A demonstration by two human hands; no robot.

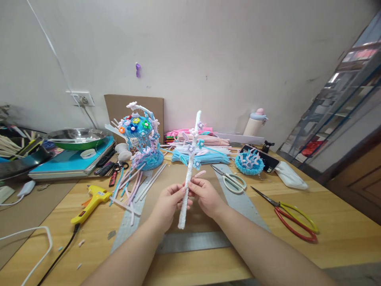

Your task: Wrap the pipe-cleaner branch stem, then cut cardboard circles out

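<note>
Both hands meet around a white wrapped stem [189, 169], held up at a slight tilt over the middle of the table. My left hand [168, 202] pinches it from the left, and my right hand [206, 194] pinches it at the same height from the right. Small flowers in lilac and teal, such as a blue flower [197, 163], and a few leaves sit along its upper half. A pink leaf [200, 174] sticks out just above my right fingers; whether they grip it I cannot tell. Below the hands lies a brown board [154, 190].
Behind are bundles of blue pipe cleaners [205, 156] and a finished flower lamp-like piece [139, 135]. A yellow glue gun [92, 202] lies left, with loose stems. At right are white-handled scissors [233, 182], red-yellow scissors [294, 218] and a blue fuzzy base [249, 163].
</note>
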